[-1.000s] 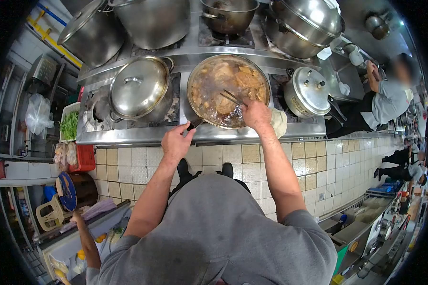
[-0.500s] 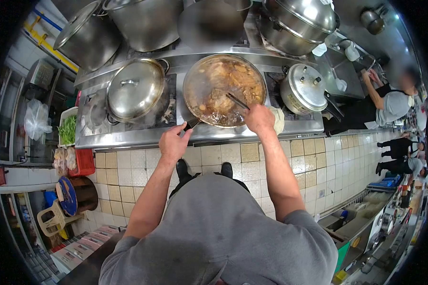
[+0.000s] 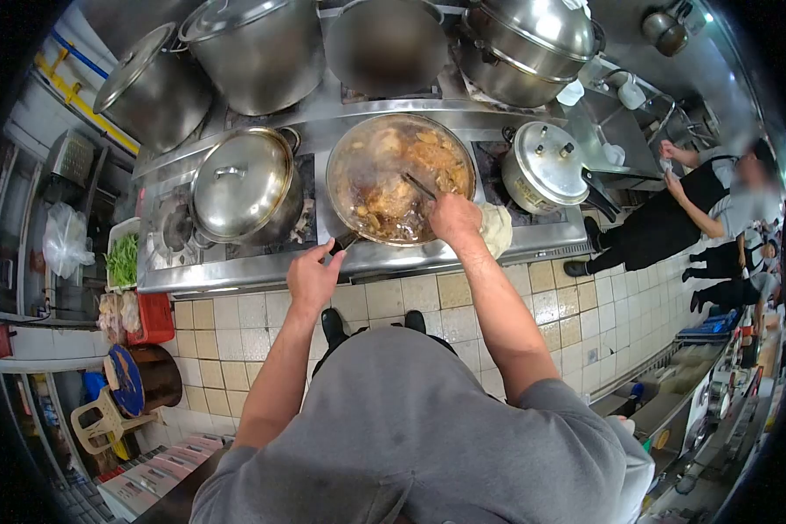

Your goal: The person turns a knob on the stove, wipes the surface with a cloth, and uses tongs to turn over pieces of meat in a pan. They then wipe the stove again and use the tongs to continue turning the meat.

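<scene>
A wide round pan (image 3: 332, 179) of bubbling brown broth with pieces of food (image 3: 389, 196) sits on the stove, and steam rises from it. My left hand (image 3: 313, 278) is at the pan's dark handle (image 3: 345, 242), with its fingers closed around the end. My right hand (image 3: 454, 218) grips a dark, thin utensil, perhaps tongs or chopsticks (image 3: 419, 185), whose tip reaches into the food near the pan's middle. A pale cloth (image 3: 496, 230) lies just right of my right hand, at the pan's edge.
A lidded pot (image 3: 243, 185) stands left of the pan, a pressure cooker (image 3: 546, 166) right of it. Large pots (image 3: 258, 61) line the back. A person (image 3: 690, 205) in a dark apron stands at the right by the sink. Greens (image 3: 122, 260) fill a tray at the left.
The view has shifted a little, so the stove sits slightly lower. The utensil's tip has moved slightly left within the pan. The person at the right has turned and stands more upright.
</scene>
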`<control>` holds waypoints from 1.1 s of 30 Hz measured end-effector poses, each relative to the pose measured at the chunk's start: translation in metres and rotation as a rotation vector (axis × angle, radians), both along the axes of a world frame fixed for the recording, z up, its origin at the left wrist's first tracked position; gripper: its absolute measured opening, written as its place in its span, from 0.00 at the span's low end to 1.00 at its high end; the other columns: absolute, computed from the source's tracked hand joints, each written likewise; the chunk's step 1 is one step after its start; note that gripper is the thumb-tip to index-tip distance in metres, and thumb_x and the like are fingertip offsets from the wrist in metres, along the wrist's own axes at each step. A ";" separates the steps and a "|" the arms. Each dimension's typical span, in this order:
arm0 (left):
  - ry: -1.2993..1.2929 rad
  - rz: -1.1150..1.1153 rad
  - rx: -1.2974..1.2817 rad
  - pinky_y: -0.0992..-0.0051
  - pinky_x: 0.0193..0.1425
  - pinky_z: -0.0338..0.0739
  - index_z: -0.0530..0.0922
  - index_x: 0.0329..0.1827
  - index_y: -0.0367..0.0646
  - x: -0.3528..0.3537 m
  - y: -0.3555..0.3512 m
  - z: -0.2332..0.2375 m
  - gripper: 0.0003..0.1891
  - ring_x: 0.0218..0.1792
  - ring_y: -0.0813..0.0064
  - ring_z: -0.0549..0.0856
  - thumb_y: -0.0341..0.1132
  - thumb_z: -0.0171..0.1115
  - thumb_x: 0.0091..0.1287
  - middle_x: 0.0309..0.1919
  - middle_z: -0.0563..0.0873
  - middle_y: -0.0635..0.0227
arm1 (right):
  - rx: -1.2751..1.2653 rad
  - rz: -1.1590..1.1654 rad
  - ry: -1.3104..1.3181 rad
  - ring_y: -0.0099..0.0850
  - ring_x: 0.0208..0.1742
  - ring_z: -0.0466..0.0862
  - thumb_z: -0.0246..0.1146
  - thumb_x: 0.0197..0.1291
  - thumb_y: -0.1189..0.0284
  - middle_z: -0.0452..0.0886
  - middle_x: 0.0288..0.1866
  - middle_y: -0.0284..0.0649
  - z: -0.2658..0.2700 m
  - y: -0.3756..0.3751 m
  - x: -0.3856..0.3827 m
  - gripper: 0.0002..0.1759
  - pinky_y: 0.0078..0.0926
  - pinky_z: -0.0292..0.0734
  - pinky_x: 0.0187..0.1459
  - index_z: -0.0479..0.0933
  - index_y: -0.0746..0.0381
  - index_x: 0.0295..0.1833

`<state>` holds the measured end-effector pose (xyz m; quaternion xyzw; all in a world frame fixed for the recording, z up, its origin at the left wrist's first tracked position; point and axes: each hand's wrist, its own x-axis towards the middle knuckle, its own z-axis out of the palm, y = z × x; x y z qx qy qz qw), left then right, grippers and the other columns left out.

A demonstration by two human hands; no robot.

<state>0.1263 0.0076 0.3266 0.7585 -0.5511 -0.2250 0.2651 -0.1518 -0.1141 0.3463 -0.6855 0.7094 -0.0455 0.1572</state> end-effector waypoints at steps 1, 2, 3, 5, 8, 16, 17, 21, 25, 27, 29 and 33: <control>-0.001 -0.002 -0.005 0.62 0.52 0.86 0.92 0.57 0.52 0.000 0.000 0.000 0.20 0.45 0.57 0.93 0.48 0.78 0.64 0.51 0.93 0.58 | 0.017 -0.016 0.019 0.52 0.53 0.91 0.62 0.72 0.58 0.91 0.48 0.54 0.001 -0.004 0.000 0.19 0.48 0.85 0.56 0.90 0.62 0.48; -0.001 -0.002 0.000 0.62 0.52 0.85 0.92 0.57 0.52 0.000 0.000 0.000 0.20 0.45 0.57 0.93 0.48 0.78 0.64 0.51 0.93 0.57 | 0.014 -0.017 0.018 0.52 0.53 0.91 0.62 0.72 0.58 0.91 0.48 0.54 0.005 -0.006 -0.001 0.19 0.48 0.85 0.56 0.90 0.62 0.48; -0.002 -0.001 0.004 0.62 0.51 0.85 0.92 0.57 0.52 0.000 0.000 0.000 0.20 0.44 0.57 0.93 0.48 0.78 0.64 0.50 0.93 0.57 | 0.021 -0.015 0.023 0.52 0.54 0.91 0.62 0.71 0.59 0.91 0.49 0.55 0.010 -0.008 -0.003 0.20 0.48 0.85 0.57 0.90 0.63 0.48; 0.008 -0.003 -0.013 0.62 0.51 0.85 0.92 0.57 0.52 0.001 0.000 -0.003 0.20 0.44 0.57 0.93 0.48 0.78 0.64 0.51 0.94 0.57 | 0.026 -0.012 0.028 0.52 0.55 0.91 0.63 0.70 0.59 0.91 0.49 0.56 0.021 -0.011 -0.004 0.20 0.47 0.86 0.58 0.90 0.64 0.48; 0.002 -0.020 -0.097 0.63 0.47 0.85 0.92 0.57 0.49 0.003 0.001 -0.011 0.20 0.40 0.59 0.92 0.46 0.79 0.64 0.46 0.94 0.56 | 0.049 0.016 0.057 0.51 0.55 0.91 0.64 0.68 0.59 0.91 0.50 0.56 0.042 -0.008 -0.003 0.19 0.47 0.85 0.58 0.90 0.64 0.49; 0.037 -0.029 -0.117 0.66 0.48 0.85 0.91 0.57 0.44 0.003 0.000 -0.011 0.21 0.40 0.62 0.93 0.43 0.80 0.64 0.45 0.94 0.54 | 0.228 0.031 0.058 0.50 0.57 0.91 0.65 0.68 0.59 0.91 0.52 0.55 0.018 0.021 -0.016 0.20 0.46 0.86 0.58 0.89 0.64 0.51; 0.035 -0.028 -0.111 0.66 0.49 0.85 0.91 0.57 0.44 0.003 0.000 -0.011 0.21 0.41 0.62 0.93 0.43 0.79 0.64 0.46 0.94 0.54 | 0.232 0.028 0.058 0.50 0.57 0.91 0.65 0.68 0.59 0.91 0.52 0.55 0.013 0.023 -0.015 0.20 0.46 0.86 0.58 0.89 0.64 0.51; 0.041 -0.029 -0.068 0.67 0.50 0.85 0.91 0.58 0.44 0.004 -0.003 -0.012 0.22 0.42 0.62 0.92 0.44 0.80 0.64 0.46 0.94 0.55 | 0.171 0.049 0.029 0.51 0.54 0.91 0.65 0.70 0.58 0.91 0.48 0.53 -0.005 0.029 -0.006 0.19 0.49 0.86 0.56 0.89 0.63 0.50; 0.046 -0.009 -0.057 0.63 0.50 0.85 0.92 0.57 0.51 0.004 -0.004 -0.011 0.21 0.45 0.62 0.93 0.46 0.80 0.62 0.49 0.94 0.60 | 0.148 0.053 -0.062 0.52 0.52 0.91 0.65 0.70 0.57 0.91 0.47 0.53 -0.018 0.035 0.002 0.19 0.51 0.84 0.55 0.89 0.62 0.47; 0.032 0.000 0.015 0.64 0.51 0.85 0.92 0.57 0.51 0.003 -0.004 -0.004 0.20 0.45 0.63 0.92 0.46 0.80 0.63 0.50 0.94 0.59 | 0.118 0.105 -0.151 0.53 0.52 0.90 0.65 0.70 0.57 0.91 0.47 0.53 -0.022 0.038 0.004 0.19 0.51 0.84 0.55 0.89 0.61 0.48; 0.040 -0.007 -0.008 0.64 0.51 0.85 0.92 0.57 0.52 0.004 -0.004 -0.008 0.20 0.45 0.63 0.92 0.46 0.80 0.63 0.50 0.94 0.60 | 0.152 0.094 -0.185 0.53 0.53 0.89 0.66 0.70 0.56 0.90 0.47 0.53 -0.016 0.042 0.000 0.18 0.52 0.83 0.54 0.89 0.59 0.51; 0.035 -0.019 -0.044 0.65 0.50 0.85 0.92 0.57 0.52 0.007 -0.004 -0.014 0.20 0.43 0.62 0.92 0.47 0.79 0.63 0.49 0.94 0.61 | 0.007 -0.011 -0.226 0.54 0.51 0.89 0.67 0.68 0.57 0.90 0.45 0.54 -0.004 0.053 -0.029 0.17 0.53 0.83 0.54 0.88 0.58 0.52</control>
